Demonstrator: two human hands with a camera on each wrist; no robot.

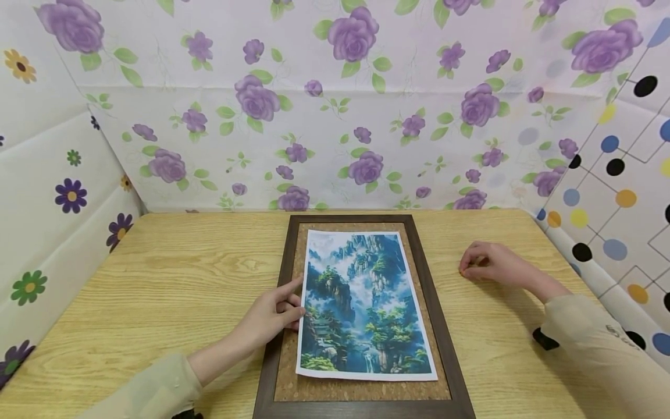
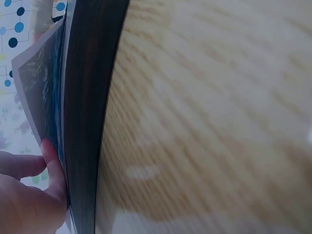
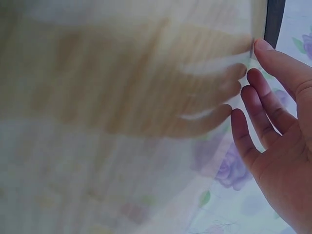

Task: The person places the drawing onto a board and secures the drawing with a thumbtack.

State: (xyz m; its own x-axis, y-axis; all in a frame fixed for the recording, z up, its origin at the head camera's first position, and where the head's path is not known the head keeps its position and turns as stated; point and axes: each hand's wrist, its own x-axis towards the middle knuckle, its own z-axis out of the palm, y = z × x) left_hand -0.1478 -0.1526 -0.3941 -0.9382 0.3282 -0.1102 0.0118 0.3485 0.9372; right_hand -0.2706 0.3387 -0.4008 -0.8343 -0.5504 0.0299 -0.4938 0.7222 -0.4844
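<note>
A printed landscape picture (image 1: 361, 302) of blue-green mountains and waterfalls lies on a cork board (image 1: 324, 391) with a dark brown frame (image 1: 445, 343). My left hand (image 1: 272, 314) is at the picture's left edge and pinches it, the thumb over the paper. In the left wrist view the paper (image 2: 36, 83) stands up at an angle above the frame. To the right of the board, my right hand (image 1: 489, 265) has its fingertips down at the tabletop. A tiny orange-yellow thing (image 1: 462, 272) shows at those fingertips; its kind is too small to tell.
The board stands on a light wood-grain table (image 1: 209, 262). Behind it hangs a white sheet with purple flowers (image 1: 366, 169); patterned sheets close off the left and right sides. The tabletop reflects my right fingers in the right wrist view.
</note>
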